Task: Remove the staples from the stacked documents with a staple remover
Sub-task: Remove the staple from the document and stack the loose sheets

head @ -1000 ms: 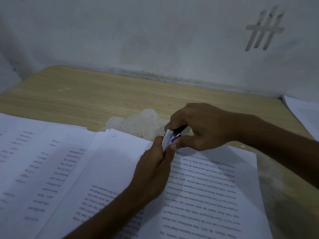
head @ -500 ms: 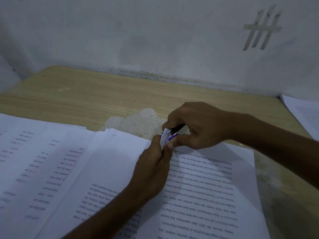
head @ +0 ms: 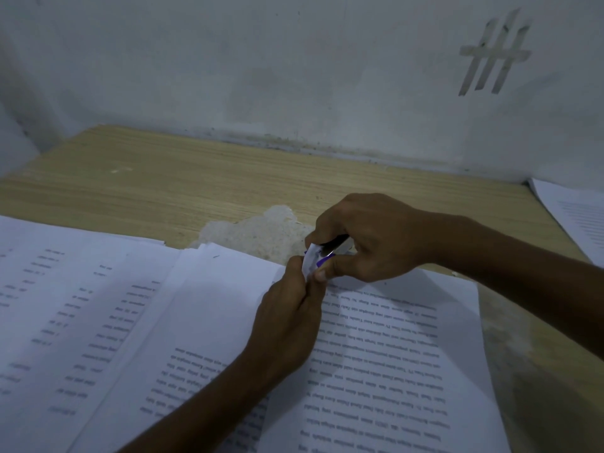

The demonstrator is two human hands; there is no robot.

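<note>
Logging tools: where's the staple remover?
The staple remover sits right of centre in the head view, gripped by the right hand, at the paper corner the left hand pinches.

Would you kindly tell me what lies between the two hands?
Head view: the document's lifted corner, pinched by the left hand; the right hand grips the staple remover on it.

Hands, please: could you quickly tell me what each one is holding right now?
Left hand: pinches the lifted document corner.
Right hand: grips the staple remover.
</note>
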